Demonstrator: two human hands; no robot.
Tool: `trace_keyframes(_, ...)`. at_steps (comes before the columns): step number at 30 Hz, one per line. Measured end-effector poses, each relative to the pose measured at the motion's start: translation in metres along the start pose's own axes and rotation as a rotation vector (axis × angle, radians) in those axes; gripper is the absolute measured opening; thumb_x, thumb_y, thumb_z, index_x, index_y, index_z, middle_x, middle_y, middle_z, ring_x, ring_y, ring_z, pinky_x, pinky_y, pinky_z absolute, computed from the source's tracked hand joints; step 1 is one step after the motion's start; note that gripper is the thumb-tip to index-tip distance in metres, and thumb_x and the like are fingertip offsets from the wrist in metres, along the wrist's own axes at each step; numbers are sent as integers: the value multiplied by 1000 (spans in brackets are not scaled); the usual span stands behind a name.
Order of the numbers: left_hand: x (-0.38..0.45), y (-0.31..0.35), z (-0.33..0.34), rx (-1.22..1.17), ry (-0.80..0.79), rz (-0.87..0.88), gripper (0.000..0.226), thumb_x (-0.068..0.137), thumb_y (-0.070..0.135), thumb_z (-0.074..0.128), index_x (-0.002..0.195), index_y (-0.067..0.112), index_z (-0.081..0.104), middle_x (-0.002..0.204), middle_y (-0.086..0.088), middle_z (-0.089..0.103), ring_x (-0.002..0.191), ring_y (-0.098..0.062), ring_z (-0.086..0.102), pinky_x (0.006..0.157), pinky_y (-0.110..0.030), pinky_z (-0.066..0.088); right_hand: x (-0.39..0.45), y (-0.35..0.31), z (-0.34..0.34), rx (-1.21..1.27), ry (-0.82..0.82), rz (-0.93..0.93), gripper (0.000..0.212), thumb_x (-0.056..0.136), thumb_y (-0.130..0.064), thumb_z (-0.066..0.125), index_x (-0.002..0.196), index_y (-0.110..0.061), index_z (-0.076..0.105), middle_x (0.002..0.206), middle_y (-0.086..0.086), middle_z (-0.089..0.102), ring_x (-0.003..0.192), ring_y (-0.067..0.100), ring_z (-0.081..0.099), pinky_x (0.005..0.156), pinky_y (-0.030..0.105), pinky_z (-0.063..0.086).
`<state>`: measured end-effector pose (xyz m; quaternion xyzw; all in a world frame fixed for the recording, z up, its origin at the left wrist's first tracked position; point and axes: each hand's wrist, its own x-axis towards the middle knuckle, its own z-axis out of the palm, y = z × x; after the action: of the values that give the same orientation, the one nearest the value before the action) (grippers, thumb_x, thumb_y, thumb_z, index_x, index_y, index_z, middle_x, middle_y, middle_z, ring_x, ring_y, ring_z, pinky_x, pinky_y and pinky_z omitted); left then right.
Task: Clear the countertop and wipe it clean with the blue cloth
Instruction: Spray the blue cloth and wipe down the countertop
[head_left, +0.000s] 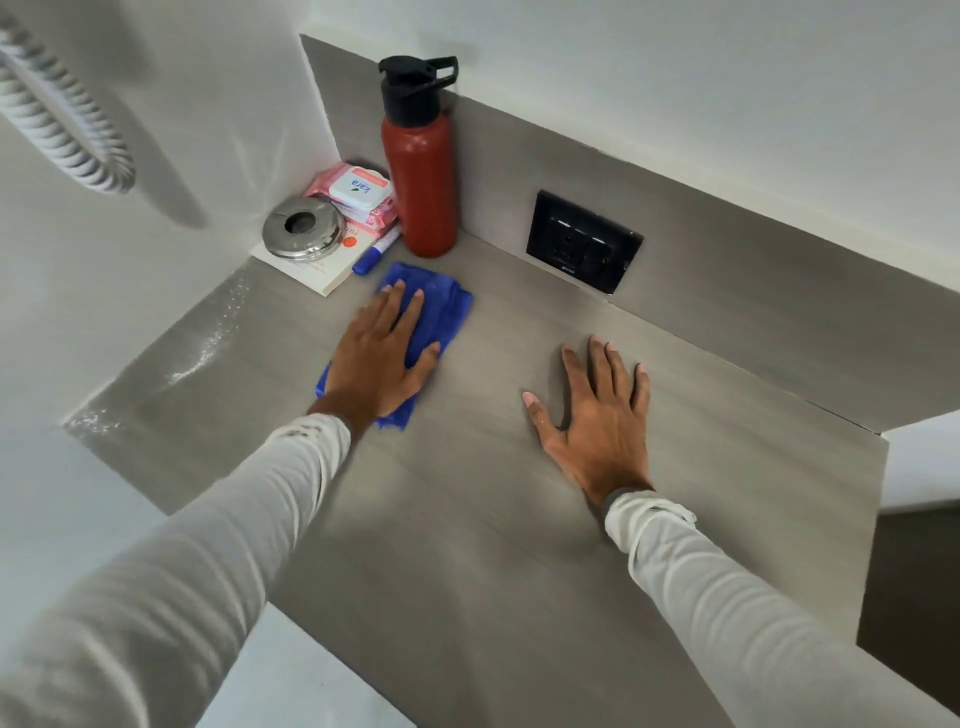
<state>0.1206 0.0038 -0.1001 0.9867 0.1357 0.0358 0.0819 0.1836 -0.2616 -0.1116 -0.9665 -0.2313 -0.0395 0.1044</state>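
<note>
Left hand (376, 358) presses flat, fingers straight, on the blue cloth (441, 306); right hand (597, 415) rests spread on the grey countertop (467, 519)

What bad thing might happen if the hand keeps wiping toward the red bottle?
The left hand presses the blue cloth close to the tall red bottle; a push further back could probably knock it over. The blue marker lies loose beside the cloth and might roll away. The corner under the book and the wipes pack would likely stay unwiped.
</note>
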Motion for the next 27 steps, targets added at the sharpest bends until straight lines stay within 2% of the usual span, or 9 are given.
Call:
trace_keyframes(6, -112, 2, -1, -9, -13, 206, 68, 97, 53, 35, 153, 16, 25, 163, -11, 19, 151, -27, 20, 120, -42, 28, -1, -1, -4, 30, -29, 2, 74, 96, -68, 42, 153, -23, 40, 165, 13, 30, 155, 31, 23, 125, 59, 13)
trace_keyframes(10, -162, -26, -9, -18, -19, 233, 71, 96, 52, 44, 154, 18, 21, 165, -6, 14, 152, -20, 16, 119, -42, 29, -3, -3, -4, 15, -55, 7, 74, 96, -68, 42, 155, -23, 37, 166, 15, 27, 156, 33, 20, 125, 60, 11)
trace_keyframes(13, -145, -38, -12, 10, 6, 159, 69, 97, 52, 41, 153, 15, 26, 163, -8, 18, 150, -23, 24, 116, -43, 34, 2, -17, -1, 34, -74, 66, 70, 98, -64, 40, 156, -24, 36, 167, 17, 23, 156, 35, 15, 124, 64, 6)
trace_keyframes(15, -118, -36, -11, 34, 30, 42, 70, 96, 54, 35, 151, 10, 30, 161, -13, 24, 147, -29, 30, 115, -45, 35, 13, -38, 4, 60, -88, 81, 65, 101, -58, 38, 156, -24, 36, 167, 18, 22, 157, 35, 13, 123, 67, 2)
trace_keyframes(18, -74, -28, -5, 46, 42, -78, 74, 94, 56, 29, 150, 8, 30, 159, -16, 26, 147, -32, 29, 120, -43, 28, 27, -74, 15, 51, -81, 61, 59, 103, -51, 32, 157, -26, 32, 168, 18, 18, 158, 36, 9, 123, 66, 0)
trace_keyframes(23, -20, -25, 5, 23, -3, -34, 79, 91, 60, 18, 154, 13, 20, 163, -11, 19, 151, -27, 17, 123, -42, 21, 30, -88, 27, 11, -16, 92, 58, 105, -50, 29, 157, -26, 32, 167, 20, 20, 157, 38, 12, 124, 63, 5)
trace_keyframes(27, 14, -19, 7, 9, 6, 32, 72, 95, 52, 33, 153, 10, 23, 162, -12, 22, 151, -26, 19, 122, -43, 22, 31, -88, 25, 2, -15, 95, 59, 105, -53, 29, 157, -26, 33, 168, 19, 19, 157, 38, 13, 124, 62, 6)
